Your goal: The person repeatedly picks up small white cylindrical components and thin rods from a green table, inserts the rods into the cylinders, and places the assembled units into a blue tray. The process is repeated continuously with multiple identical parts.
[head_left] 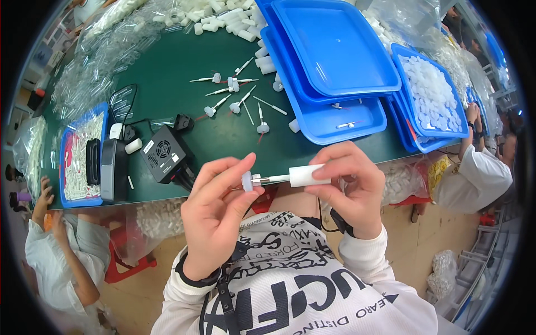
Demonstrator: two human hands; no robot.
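My left hand (215,215) pinches a translucent white round cap (247,181) between thumb and fingers. From that cap a thin white rod (276,179) with a metal section points right. My right hand (355,187) holds a white foam-like cylinder (304,176) by its right end. The rod's far end meets the cylinder's left face; how deep it reaches inside is hidden. Both hands are raised at the table's near edge. Beyond them lie several similar capped rods with red wires, one being a capped rod (262,124) just above my hands, and a loose bare rod (270,105).
A black box with a fan (163,149) and a dark grey device (114,170) stand left on the green table (167,72). Farther left, a blue tray (78,198) holds white sticks. Stacked blue trays (340,50) and a tray of white caps (432,95) lie right. Other people sit at both sides.
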